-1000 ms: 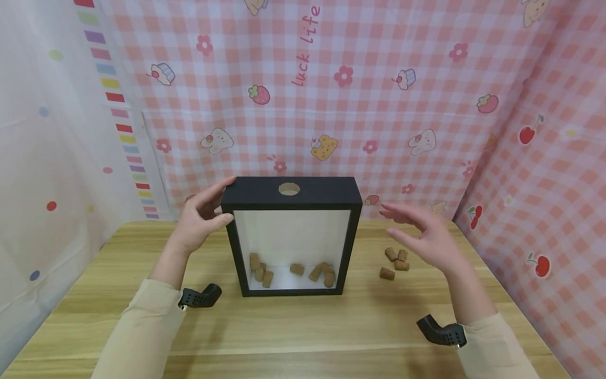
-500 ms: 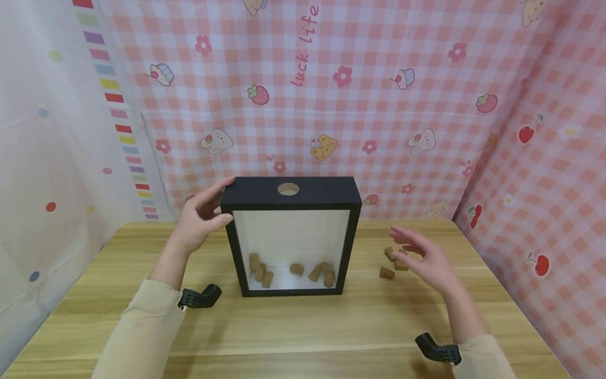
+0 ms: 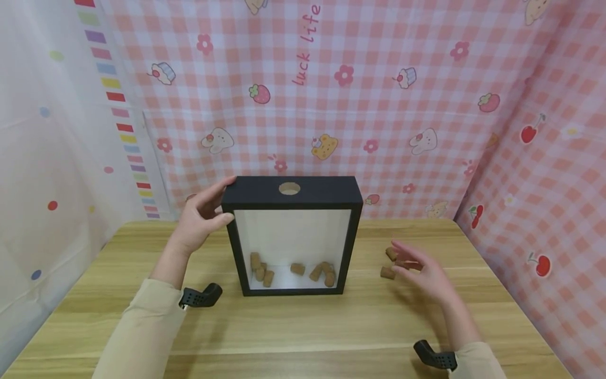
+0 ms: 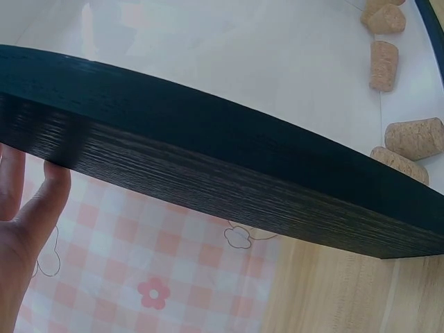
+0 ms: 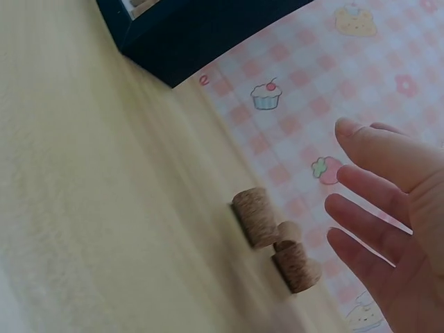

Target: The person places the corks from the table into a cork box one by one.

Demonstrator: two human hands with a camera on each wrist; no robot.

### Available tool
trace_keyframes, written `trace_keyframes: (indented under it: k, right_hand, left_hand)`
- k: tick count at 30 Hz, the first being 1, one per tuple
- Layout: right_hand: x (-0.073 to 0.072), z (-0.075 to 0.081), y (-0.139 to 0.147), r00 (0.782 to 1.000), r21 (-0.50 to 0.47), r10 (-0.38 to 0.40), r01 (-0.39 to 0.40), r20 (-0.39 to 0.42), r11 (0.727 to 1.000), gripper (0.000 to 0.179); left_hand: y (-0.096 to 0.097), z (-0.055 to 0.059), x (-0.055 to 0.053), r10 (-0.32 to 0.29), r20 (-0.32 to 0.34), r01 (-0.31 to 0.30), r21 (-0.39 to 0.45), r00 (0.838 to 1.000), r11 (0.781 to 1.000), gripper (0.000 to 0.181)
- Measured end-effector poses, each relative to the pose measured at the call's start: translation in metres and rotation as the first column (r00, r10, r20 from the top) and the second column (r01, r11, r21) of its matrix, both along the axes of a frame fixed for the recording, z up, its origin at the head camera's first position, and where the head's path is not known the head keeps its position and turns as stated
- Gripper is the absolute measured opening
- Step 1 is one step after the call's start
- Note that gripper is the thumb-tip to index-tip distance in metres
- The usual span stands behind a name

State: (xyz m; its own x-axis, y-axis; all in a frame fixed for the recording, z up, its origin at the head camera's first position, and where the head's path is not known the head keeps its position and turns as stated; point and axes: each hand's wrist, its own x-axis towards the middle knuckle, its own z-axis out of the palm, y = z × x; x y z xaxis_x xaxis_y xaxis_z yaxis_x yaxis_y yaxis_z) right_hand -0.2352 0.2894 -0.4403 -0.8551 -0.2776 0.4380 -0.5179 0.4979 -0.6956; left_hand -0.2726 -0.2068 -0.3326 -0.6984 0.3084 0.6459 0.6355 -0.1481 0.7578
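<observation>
A black shadow box frame (image 3: 326, 190) with a clear front and a round hole (image 3: 290, 188) in its top stands upright on the table. Several wine corks (image 3: 298, 269) lie inside along its bottom. My left hand (image 3: 191, 227) grips the box's upper left corner, thumb on the front edge and fingers round the side; in the left wrist view, fingertips (image 4: 57, 171) meet the black side panel. Right of the box, my right hand (image 3: 431, 278) hovers low over a small group of loose corks (image 3: 387, 272), fingers relaxed and apart, partly covering them. In the right wrist view, loose corks (image 5: 255, 217) lie just beyond the fingertips.
The wooden table (image 3: 293, 331) runs back to a pink checked curtain (image 3: 379, 116). A white dotted curtain (image 3: 57, 147) hangs at the left, another checked one at the right. Each wrist carries a black camera mount (image 3: 201, 296).
My right hand has come down from beside the box's upper right corner to the loose corks, and its fingers now overlap them. The left hand and the box have stayed put.
</observation>
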Motion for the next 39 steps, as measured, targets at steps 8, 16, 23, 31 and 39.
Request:
trace_keyframes:
  k: [8,16,23,31,39]
  right_hand:
    - [-0.002,-0.017,0.003,0.999,0.018,0.010,-0.011,0.052,1.000,0.052]
    - [-0.005,-0.027,0.004,0.999,0.061,-0.007,0.004,0.045,0.998,0.050]
    - [-0.003,-0.028,0.002,1.000,0.086,-0.029,0.030,-0.002,0.996,0.047]
    - [-0.001,-0.031,-0.001,0.997,0.106,-0.075,0.071,0.031,0.992,0.044]
    - [0.001,-0.034,-0.006,0.993,0.157,-0.116,0.110,0.032,0.981,0.040]
  left_hand:
    - [0.001,0.000,0.000,-0.005,-0.001,0.005,0.006,1.000,1.000,0.069]
    - [0.000,0.000,-0.001,0.006,0.001,-0.006,-0.001,1.000,1.000,0.069]
    - [0.000,0.001,0.000,0.008,0.008,-0.008,-0.001,1.000,1.000,0.068]
    - [0.000,0.002,0.001,0.007,0.017,-0.007,-0.009,1.000,1.000,0.067]
    - [0.000,0.001,0.000,0.007,0.011,-0.007,-0.011,1.000,1.000,0.067]
